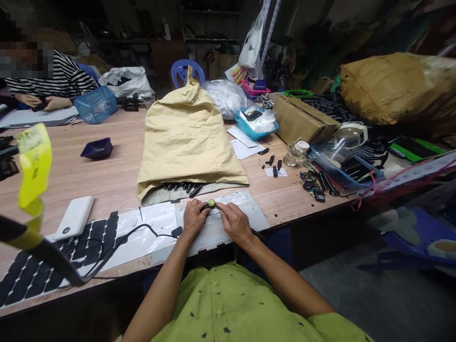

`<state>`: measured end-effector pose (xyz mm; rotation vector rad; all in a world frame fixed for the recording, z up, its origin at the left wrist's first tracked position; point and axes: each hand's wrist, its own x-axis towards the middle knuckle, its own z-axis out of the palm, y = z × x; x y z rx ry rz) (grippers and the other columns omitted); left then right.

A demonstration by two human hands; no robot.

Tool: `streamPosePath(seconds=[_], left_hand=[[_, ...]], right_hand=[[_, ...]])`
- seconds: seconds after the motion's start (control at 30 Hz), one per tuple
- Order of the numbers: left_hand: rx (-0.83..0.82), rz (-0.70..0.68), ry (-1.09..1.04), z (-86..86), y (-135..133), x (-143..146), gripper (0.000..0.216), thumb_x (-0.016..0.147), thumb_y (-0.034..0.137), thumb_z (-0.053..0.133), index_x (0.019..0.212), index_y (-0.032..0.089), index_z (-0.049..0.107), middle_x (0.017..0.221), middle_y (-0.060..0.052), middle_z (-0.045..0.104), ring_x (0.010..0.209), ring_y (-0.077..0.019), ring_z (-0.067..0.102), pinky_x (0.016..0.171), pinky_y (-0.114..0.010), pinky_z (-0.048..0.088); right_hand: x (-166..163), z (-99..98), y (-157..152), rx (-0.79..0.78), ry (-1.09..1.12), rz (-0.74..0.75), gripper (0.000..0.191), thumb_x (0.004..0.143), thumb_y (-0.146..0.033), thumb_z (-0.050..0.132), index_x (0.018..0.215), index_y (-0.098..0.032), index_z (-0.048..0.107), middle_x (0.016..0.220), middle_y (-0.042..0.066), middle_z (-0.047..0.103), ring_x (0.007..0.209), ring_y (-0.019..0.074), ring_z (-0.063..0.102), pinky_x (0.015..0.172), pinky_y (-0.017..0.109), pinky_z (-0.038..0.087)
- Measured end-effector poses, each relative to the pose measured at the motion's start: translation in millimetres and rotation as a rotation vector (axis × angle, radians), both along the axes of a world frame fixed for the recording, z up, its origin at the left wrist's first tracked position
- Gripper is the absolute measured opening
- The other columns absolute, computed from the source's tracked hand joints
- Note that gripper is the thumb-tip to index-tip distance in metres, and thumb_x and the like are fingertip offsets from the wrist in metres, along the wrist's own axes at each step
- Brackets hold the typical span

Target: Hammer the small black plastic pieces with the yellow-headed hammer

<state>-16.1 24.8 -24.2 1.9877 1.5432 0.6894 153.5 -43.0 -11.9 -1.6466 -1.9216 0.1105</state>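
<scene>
Close to the table's front edge, my left hand is closed, with thumb and fingers pinching a small black part with a round yellow-green face. From the other side my right hand meets it, fingers bent and pressed together at its edge. Whatever lies inside the right fingers is hidden. Both hands rest over a pale sheet spread on the table. Just beyond them, several slim black pieces poke out from the mouth of a large cream cloth sack.
A white power bank and a dark solar panel lie on the left, crossed by a black cable. A purple tray sits farther back. Rightward are a glass jar, blue basket and cardboard box. Another person's hands work at far left.
</scene>
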Motion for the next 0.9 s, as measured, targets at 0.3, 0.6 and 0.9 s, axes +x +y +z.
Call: streamPosePath(seconds=[0.3,0.6,0.9], left_hand=[[0.015,0.003,-0.010,-1.6,-1.5,0.9,0.022,0.085,0.025,0.067,0.102,0.029,0.080,0.092,-0.004,0.068,0.097,-0.0249,0.058,0.091,-0.039,0.050],[-0.045,0.019,-0.032,7.6,-0.1,-1.3,0.018,0.086,0.027,0.063,0.096,0.028,0.078,0.092,-0.004,0.068,0.098,-0.0258,0.059,0.093,-0.040,0.049],[-0.597,-0.330,-0.352,47.2,-96.6,8.2,0.035,0.090,0.049,0.057,0.105,0.022,0.074,0.082,0.000,0.072,0.075,-0.0183,0.063,0.071,-0.029,0.049]], right_hand=[[31.6,-0.8,48.7,-0.022,-0.156,-0.172,0.037,0.097,-0.018,0.049,0.123,-0.027,0.073,0.103,0.008,0.070,0.096,0.0218,0.060,0.084,0.030,0.048],[44.3,-11.1,90.3,-0.108,-0.273,-0.277,0.028,0.097,-0.019,0.049,0.114,-0.021,0.072,0.103,0.011,0.064,0.098,0.0250,0.053,0.078,0.032,0.038],[41.7,-9.8,89.8,-0.127,-0.271,-0.280,0.027,0.098,-0.022,0.046,0.111,-0.020,0.070,0.105,0.012,0.061,0.099,0.0263,0.049,0.077,0.034,0.034]])
